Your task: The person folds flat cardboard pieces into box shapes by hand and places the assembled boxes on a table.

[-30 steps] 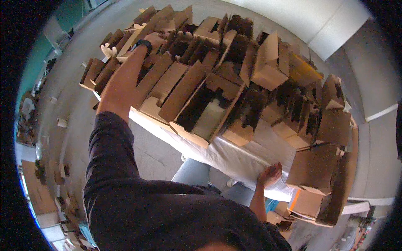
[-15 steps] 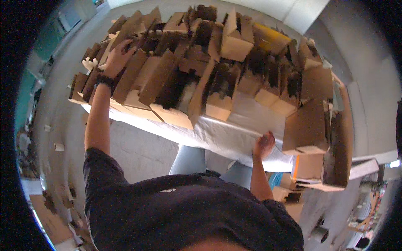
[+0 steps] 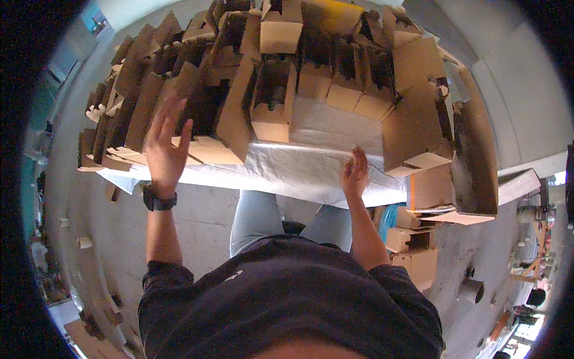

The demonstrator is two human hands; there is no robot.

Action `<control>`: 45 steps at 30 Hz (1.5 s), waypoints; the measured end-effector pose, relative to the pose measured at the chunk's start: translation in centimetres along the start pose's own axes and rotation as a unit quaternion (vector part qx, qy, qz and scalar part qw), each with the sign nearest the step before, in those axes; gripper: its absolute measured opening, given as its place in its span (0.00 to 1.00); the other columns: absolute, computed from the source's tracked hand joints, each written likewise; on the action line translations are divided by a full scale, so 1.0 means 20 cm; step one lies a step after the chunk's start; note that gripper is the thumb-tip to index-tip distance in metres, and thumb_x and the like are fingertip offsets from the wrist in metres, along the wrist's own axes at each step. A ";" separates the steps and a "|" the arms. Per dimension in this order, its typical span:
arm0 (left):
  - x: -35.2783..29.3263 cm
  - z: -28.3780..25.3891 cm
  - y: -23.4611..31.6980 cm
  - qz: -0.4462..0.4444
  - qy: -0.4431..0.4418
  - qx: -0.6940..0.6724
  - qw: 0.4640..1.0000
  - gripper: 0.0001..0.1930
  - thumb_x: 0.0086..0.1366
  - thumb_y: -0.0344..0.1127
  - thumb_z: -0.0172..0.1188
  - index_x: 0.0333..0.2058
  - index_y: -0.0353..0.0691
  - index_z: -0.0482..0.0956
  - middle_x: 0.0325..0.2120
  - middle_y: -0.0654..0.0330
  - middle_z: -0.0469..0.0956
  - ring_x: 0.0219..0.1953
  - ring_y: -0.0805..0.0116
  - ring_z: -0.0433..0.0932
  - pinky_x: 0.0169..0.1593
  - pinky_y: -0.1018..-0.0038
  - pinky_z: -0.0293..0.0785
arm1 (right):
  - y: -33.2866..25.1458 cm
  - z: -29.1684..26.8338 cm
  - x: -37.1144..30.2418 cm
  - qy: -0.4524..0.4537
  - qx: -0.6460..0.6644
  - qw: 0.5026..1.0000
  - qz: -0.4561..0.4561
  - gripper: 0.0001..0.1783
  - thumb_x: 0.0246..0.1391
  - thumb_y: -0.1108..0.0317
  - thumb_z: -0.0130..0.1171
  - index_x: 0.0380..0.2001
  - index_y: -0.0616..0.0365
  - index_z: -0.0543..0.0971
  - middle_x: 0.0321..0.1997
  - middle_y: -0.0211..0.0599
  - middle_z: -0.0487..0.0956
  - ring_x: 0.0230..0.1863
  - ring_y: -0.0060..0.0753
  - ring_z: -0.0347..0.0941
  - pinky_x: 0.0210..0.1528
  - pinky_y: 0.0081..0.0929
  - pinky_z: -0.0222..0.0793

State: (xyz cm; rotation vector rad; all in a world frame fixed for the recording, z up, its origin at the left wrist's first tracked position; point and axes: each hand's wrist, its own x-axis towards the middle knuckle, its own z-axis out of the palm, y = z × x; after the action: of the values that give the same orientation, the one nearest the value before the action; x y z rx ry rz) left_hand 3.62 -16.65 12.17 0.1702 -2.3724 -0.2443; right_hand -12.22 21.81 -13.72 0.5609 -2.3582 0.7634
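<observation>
Rows of open brown cardboard boxes (image 3: 238, 113) stand crowded on a table with a white cover (image 3: 281, 167). My left hand (image 3: 165, 146), with a black band on the wrist, hovers by the front row at the left, fingers stretched and holding nothing. Over the bare part of the cover at the right is my right hand (image 3: 354, 173), empty, its fingers extended. Between the two hands a narrow open box (image 3: 274, 122) stands at the front. To the right of my right hand is a larger brown box (image 3: 412, 134).
A yellow-sided box (image 3: 332, 15) stands in the back row. Below the table's right end, more cardboard boxes (image 3: 415, 263) are stacked beside something blue (image 3: 388, 221). A cylindrical object (image 3: 472, 290) lies on the floor at the right. A pale wall (image 3: 517, 90) rises beyond the table's right side.
My left hand has drawn back from the boxes at the far left toward me, fingers now spread. My right hand has moved slightly up and left, its fingers straightened. The view has shifted.
</observation>
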 end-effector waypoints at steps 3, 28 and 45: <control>-0.05 0.09 0.09 0.015 -0.021 -0.013 1.000 0.21 0.59 0.31 0.61 0.52 0.44 0.74 0.56 0.58 0.70 0.58 0.56 0.69 0.58 0.64 0.67 | -0.01 -0.03 -0.04 -0.021 0.005 1.000 0.011 0.20 0.54 0.74 0.50 0.52 0.60 0.70 0.57 0.48 0.71 0.58 0.52 0.67 0.58 0.45 0.63; -0.67 1.15 0.33 0.015 -0.328 -0.316 0.890 0.10 0.56 0.37 0.62 0.34 0.41 0.75 0.30 0.55 0.75 0.35 0.52 0.75 0.38 0.61 0.73 | -0.20 -0.11 1.38 0.124 0.107 0.985 -0.061 0.19 0.53 0.72 0.58 0.49 0.58 0.71 0.51 0.48 0.73 0.53 0.51 0.68 0.56 0.40 0.63; -0.86 1.36 0.26 0.061 -0.201 -0.317 0.925 0.08 0.51 0.36 0.65 0.28 0.48 0.74 0.24 0.58 0.73 0.27 0.54 0.73 0.29 0.61 0.71 | -0.44 0.39 2.30 0.078 0.010 0.974 -0.214 0.22 0.53 0.63 0.58 0.51 0.58 0.69 0.51 0.48 0.74 0.52 0.53 0.70 0.54 0.45 0.65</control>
State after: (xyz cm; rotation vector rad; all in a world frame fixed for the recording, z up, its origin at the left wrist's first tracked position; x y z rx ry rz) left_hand -2.97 -4.84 -17.54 -0.3674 -2.5463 -1.0489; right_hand -44.51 0.88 14.24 0.9416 -1.9888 0.6057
